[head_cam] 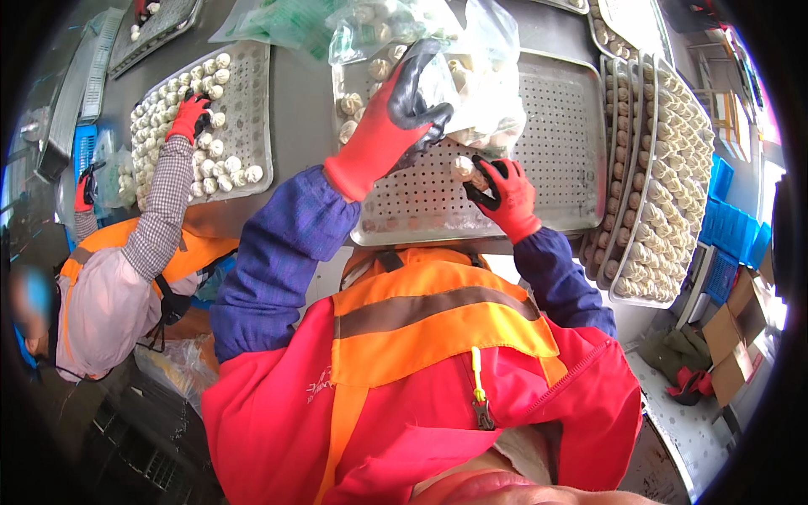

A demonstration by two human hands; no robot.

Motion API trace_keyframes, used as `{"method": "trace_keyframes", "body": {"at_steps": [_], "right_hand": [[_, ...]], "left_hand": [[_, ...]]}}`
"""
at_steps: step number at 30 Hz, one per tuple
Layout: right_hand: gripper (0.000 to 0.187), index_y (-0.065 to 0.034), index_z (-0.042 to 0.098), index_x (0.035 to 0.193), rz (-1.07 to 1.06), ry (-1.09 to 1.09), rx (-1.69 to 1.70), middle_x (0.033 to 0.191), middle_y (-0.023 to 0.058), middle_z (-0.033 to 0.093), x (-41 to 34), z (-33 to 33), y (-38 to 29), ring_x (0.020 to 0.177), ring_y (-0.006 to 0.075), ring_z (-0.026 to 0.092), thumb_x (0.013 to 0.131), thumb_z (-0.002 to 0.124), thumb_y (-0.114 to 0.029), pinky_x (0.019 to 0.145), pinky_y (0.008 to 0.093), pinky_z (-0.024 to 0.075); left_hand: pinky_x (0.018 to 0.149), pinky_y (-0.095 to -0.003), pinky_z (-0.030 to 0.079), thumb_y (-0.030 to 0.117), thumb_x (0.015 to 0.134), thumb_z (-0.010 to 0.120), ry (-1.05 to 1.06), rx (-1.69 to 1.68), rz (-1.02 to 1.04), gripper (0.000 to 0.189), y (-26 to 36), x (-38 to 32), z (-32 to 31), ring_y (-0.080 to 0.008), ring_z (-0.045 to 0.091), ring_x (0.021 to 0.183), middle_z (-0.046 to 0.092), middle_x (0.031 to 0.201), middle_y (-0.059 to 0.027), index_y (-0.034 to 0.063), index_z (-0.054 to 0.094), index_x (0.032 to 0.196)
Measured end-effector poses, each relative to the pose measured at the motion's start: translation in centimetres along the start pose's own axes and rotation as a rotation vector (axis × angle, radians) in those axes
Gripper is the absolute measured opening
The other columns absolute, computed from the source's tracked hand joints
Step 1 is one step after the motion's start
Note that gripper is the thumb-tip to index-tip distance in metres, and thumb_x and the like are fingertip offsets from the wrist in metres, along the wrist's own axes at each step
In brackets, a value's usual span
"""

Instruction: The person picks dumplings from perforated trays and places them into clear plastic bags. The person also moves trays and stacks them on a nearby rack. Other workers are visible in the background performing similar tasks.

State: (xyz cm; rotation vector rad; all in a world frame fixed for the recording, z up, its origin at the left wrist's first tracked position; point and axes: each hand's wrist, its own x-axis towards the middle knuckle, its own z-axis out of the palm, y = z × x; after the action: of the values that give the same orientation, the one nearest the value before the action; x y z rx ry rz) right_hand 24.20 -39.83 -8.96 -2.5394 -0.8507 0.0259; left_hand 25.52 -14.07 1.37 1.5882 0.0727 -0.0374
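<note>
In front of me lies a perforated metal tray (555,139). My left hand (404,113), in a red glove with black fingers, holds the rim of a clear plastic bag (489,88) with several pleated buns inside. My right hand (508,192), gloved the same way, is just below the bag, over the tray. Between its thumb and fingers are a small pleated bun (463,168) and at least one more, partly hidden by the fingers. Several loose buns (350,103) sit on the tray's left side, beyond my left forearm.
At right stand stacked trays of buns (669,189), tilted in this view. Another filled plastic bag (385,28) and green-printed plastic (278,22) lie at the far side. On the left, a co-worker's gloved hand (189,117) touches buns on another tray (255,126).
</note>
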Motion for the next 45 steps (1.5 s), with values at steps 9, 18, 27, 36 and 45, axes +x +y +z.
{"method": "trace_keyframes", "body": {"at_steps": [9, 18, 27, 36, 45], "right_hand": [[0.053, -0.0221, 0.056, 0.129, 0.103, -0.235, -0.203, 0.108, 0.0108, 0.053, -0.2, 1.6, 0.1, 0.098, 0.0297, 0.057, 0.079, 0.069, -0.034, 0.075, 0.0414, 0.0512], [0.058, -0.0232, 0.046, 0.134, 0.091, -0.232, -0.236, 0.115, 0.0132, 0.048, -2.2, 4.1, -0.4, 0.104, 0.0337, 0.052, 0.08, 0.067, -0.026, 0.074, 0.0437, 0.0528], [0.057, -0.0178, 0.048, 0.132, 0.139, -0.207, -0.196, 0.112, 0.0159, 0.049, -0.3, 2.1, -3.5, 0.098, 0.0341, 0.055, 0.079, 0.067, -0.026, 0.074, 0.0451, 0.0514], [0.059, -0.0156, 0.047, 0.134, 0.108, 0.02, 0.026, 0.115, 0.0174, 0.05, 0.5, -1.8, -4.9, 0.101, 0.036, 0.055, 0.078, 0.066, -0.02, 0.073, 0.0461, 0.0506], [0.069, -0.0228, 0.037, 0.143, 0.13, -0.337, -0.191, 0.11, 0.016, 0.049, -2.5, 3.1, -1.7, 0.097, 0.035, 0.055, 0.079, 0.063, -0.02, 0.071, 0.0463, 0.0514]], "left_hand": [[0.074, -0.0233, 0.047, 0.0, 0.081, 0.069, -0.023, -0.127, -0.061, 0.067, 1.2, 0.2, 0.1, -0.0066, 0.048, 0.084, 0.052, 0.132, -0.0063, 0.0036, 0.038, 0.141], [0.098, -0.0285, 0.042, 0.002, 0.082, 0.069, -0.017, 0.005, -0.09, 0.066, 1.7, -0.1, 0.6, -0.0135, 0.051, 0.118, 0.054, 0.131, -0.0118, 0.0044, 0.038, 0.141], [0.101, -0.0295, 0.04, 0.002, 0.081, 0.071, -0.012, -0.039, -0.027, 0.065, 0.5, 0.1, 0.7, -0.0167, 0.05, 0.121, 0.051, 0.135, -0.0128, 0.0017, 0.041, 0.139], [0.096, -0.0263, 0.043, 0.002, 0.082, 0.07, -0.018, -0.061, -0.065, 0.071, 0.3, -1.4, 1.0, -0.0137, 0.046, 0.123, 0.044, 0.143, -0.0121, 0.0028, 0.035, 0.143], [0.047, -0.0201, 0.039, 0.003, 0.086, 0.066, -0.038, -0.165, -0.094, 0.071, 2.0, -2.3, 1.6, -0.0027, 0.045, 0.057, 0.057, 0.079, 0.0008, 0.0127, 0.03, 0.147]]}}
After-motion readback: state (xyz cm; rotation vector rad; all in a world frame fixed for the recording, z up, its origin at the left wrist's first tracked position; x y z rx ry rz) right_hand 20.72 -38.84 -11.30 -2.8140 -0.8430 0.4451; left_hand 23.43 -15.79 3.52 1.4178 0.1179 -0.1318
